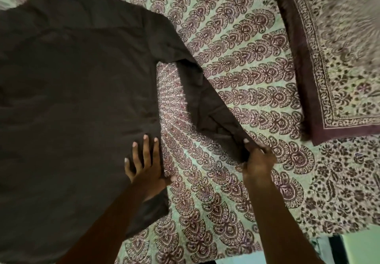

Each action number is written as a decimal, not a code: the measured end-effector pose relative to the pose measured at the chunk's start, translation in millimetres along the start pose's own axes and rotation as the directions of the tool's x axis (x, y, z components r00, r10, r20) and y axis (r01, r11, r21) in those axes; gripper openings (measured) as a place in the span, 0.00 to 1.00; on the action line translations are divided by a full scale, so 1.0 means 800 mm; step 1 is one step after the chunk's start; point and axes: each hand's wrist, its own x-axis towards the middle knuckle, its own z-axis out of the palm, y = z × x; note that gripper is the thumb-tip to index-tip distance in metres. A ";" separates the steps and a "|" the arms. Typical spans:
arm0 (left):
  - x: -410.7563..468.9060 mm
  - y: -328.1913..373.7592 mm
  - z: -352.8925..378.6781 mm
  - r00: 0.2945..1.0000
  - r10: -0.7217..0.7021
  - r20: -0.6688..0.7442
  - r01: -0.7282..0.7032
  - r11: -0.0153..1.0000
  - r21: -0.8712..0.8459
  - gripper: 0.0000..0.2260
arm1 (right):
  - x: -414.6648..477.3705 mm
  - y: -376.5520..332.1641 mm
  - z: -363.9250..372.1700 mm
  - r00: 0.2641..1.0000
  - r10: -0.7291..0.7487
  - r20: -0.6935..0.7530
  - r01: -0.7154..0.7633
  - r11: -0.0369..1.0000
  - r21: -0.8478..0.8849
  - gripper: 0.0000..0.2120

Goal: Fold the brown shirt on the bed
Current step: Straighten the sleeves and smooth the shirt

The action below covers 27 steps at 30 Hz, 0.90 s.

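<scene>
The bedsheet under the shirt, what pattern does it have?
The bedsheet shows maroon leaf motifs on pale green; head view.

Setting: bedroom in a home.

Evidence:
- A bed (216, 212) fills almost the whole view. It is covered by a pale sheet (236, 68) printed with rows of maroon paisley-like motifs.
- A pillow (339, 68) in a similar floral print with a dark maroon border lies flat at the upper right.
- A brown shirt (72, 99) is spread out on the sheet.
- At the lower right the bed's edge gives way to a pale green surface (362, 245); floor or wall, cannot tell.
</scene>
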 end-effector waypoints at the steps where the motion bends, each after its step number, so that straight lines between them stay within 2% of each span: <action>1: 0.000 -0.001 0.001 1.000 0.005 -0.003 -0.005 1.000 0.004 0.64 | 0.007 -0.006 -0.004 1.000 -0.013 -0.028 0.014 1.000 0.023 0.15; 3: -0.001 -0.003 0.006 0.998 0.024 -0.050 -0.024 1.000 -0.004 0.63 | 0.020 -0.015 -0.006 0.996 -0.078 -0.047 0.078 0.997 -0.002 0.17; 5: -0.006 -0.002 0.012 0.992 0.029 -0.120 -0.032 0.999 -0.023 0.61 | 0.023 -0.020 -0.007 0.975 -0.221 0.001 0.217 0.958 -0.187 0.19; 6: -0.009 -0.003 0.016 0.987 0.031 -0.159 -0.035 0.999 -0.025 0.60 | 0.020 -0.024 -0.007 0.946 -0.318 0.063 0.321 0.889 -0.326 0.19; 8: -0.011 -0.002 0.015 0.971 0.018 -0.239 -0.027 0.999 -0.031 0.58 | 0.016 -0.029 -0.007 0.857 -0.440 0.268 0.511 0.653 -0.559 0.17; 10: -0.007 0.007 0.005 0.951 -0.007 -0.310 -0.012 0.998 -0.058 0.51 | 0.016 -0.030 -0.005 0.841 -0.369 0.396 0.540 0.536 -0.649 0.19; 12: 0.000 0.024 -0.012 0.903 -0.005 -0.429 -0.040 0.995 -0.095 0.37 | 0.022 -0.027 -0.002 0.850 -0.305 0.430 0.526 0.538 -0.659 0.25; 14: 0.014 0.044 -0.028 0.854 0.055 -0.517 -0.127 0.986 -0.105 0.28 | 0.033 -0.024 -0.001 0.877 -0.276 0.394 0.477 0.613 -0.630 0.30; 15: 0.022 0.055 -0.037 0.845 0.099 -0.525 -0.194 0.972 -0.129 0.26 | 0.035 -0.027 0.000 0.888 -0.275 0.370 0.453 0.669 -0.589 0.29; 18: 0.052 0.093 -0.057 0.855 0.216 -0.471 -0.399 0.855 -0.332 0.25 | 0.045 -0.052 0.005 0.885 -0.353 0.303 0.457 0.776 -0.434 0.16; 20: 0.071 0.126 -0.067 0.868 0.251 -0.429 -0.446 0.775 -0.449 0.27 | 0.053 -0.076 0.006 0.863 -0.427 0.269 0.501 0.793 -0.347 0.17; 24: 0.099 0.202 -0.091 0.908 0.193 -0.371 -0.401 0.655 -0.640 0.30 | 0.079 -0.137 0.001 0.822 -0.522 0.229 0.568 0.785 -0.247 0.17; 27: 0.119 0.255 -0.115 0.922 0.095 -0.375 -0.354 0.599 -0.718 0.30 | 0.095 -0.190 -0.002 0.788 -0.567 0.241 0.612 0.762 -0.211 0.10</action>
